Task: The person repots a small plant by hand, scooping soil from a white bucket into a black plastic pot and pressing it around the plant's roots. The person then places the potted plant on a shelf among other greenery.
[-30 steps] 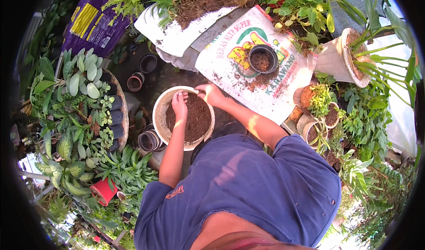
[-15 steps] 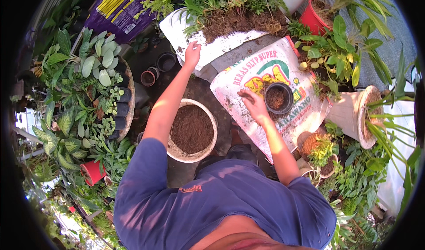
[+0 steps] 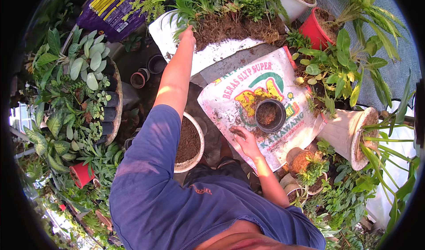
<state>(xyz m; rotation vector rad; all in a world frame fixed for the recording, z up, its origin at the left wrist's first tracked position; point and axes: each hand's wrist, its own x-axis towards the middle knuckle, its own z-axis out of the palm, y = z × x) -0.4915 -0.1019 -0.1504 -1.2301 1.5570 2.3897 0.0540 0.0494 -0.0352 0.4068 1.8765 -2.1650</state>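
My left hand [image 3: 187,36] reaches forward to the left end of a clump of leafy green plants [image 3: 239,2]. Its fingers are partly lost among narrow leaves, so I cannot see whether they grip any. Bare brown roots and soil [image 3: 241,31] hang from the clump onto a white sheet [image 3: 170,42]. My right hand [image 3: 245,140], soil on its fingertips, is open and holds nothing. It hovers by the near left edge of a printed white sack [image 3: 217,101]. On the sack, just beyond that hand, stands a black pot [image 3: 270,127] with brown material inside.
A wide pale pot of dark soil [image 3: 188,139] sits below my left arm, partly covered by it. Small empty-looking pots [image 3: 139,78] stand to its upper left. Potted plants crowd both sides, including a red pot [image 3: 316,31] and a tilted beige pot [image 3: 347,132].
My left hand has moved forward to the plant clump's leaves, its arm now covering part of the soil pot. My right hand has drawn back slightly from the black pot.
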